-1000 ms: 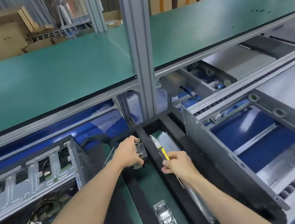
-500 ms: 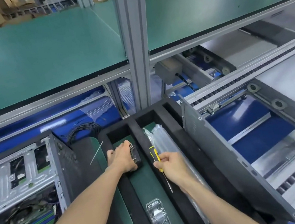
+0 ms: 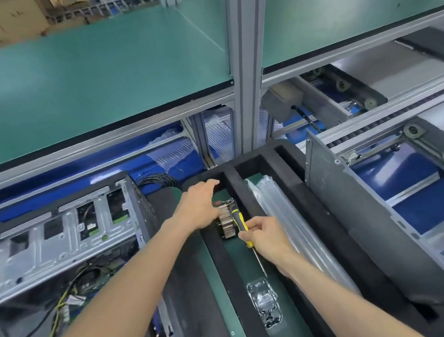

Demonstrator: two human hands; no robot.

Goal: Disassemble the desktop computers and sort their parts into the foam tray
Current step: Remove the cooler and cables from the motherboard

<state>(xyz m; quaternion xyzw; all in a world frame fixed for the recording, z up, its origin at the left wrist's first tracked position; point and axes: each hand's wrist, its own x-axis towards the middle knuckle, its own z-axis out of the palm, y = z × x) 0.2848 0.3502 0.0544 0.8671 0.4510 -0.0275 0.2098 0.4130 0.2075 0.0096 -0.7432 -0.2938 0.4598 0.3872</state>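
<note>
Across the top of the view a green table is carried on a grey aluminium frame, with a conveyor seen below it to the right. At lower left an opened desktop computer case is laid on its side, with loose wires visible inside. Beside it, at centre, a black foam tray with long compartments is placed; a grey side panel is stood tilted in its rightmost slot, and clear plastic sleeves are laid in the next one. A finned heatsink is set in the far end of the left compartment, with a small bag of screws nearer. The left hand is spread with relaxed fingers over the heatsink. A yellow-handled screwdriver is gripped by the right hand.
</note>
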